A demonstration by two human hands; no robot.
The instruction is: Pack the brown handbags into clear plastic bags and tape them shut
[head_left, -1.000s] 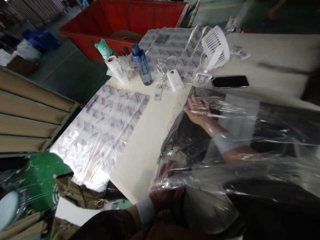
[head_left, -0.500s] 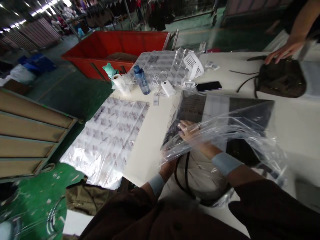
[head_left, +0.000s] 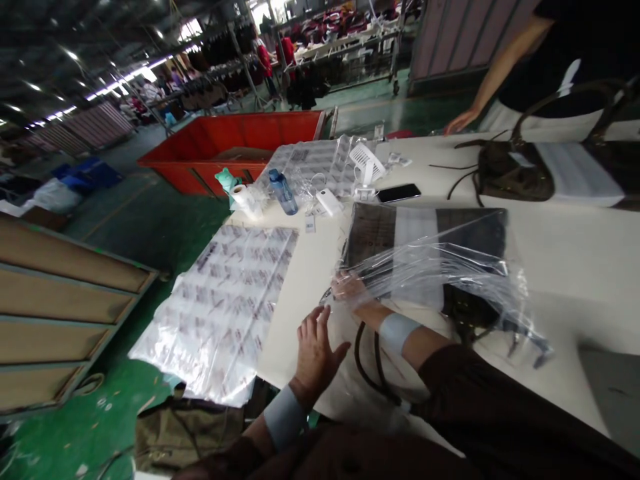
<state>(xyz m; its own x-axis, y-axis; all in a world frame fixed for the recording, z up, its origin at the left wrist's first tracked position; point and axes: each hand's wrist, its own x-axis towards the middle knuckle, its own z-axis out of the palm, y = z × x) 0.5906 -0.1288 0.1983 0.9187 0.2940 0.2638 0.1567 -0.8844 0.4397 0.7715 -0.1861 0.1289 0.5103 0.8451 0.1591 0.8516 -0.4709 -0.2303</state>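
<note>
A dark handbag with a pale middle panel (head_left: 425, 247) lies on the white table (head_left: 565, 267), partly inside a clear plastic bag (head_left: 465, 267). Its dark looped handles (head_left: 367, 360) hang out towards me, near the table's edge. My right hand (head_left: 347, 288) is wrapped in the film at the bag's near corner and appears to pinch it. My left hand (head_left: 315, 350) hovers beside the handles with its fingers spread, holding nothing. The far end of the handbag shows through the plastic.
A stack of printed plastic bags (head_left: 220, 313) lies at the table's left. Beyond stand a water bottle (head_left: 283, 192), power bank (head_left: 327, 202), phone (head_left: 399, 193) and white fan (head_left: 367, 162). A co-worker's hand (head_left: 460, 121) is near another dark handbag (head_left: 515, 172). A red bin (head_left: 230, 147) stands behind.
The plastic film has dropped from high across my view and lies over the handbag. My left hand has let go and opened. My right hand has moved towards the bag's near corner.
</note>
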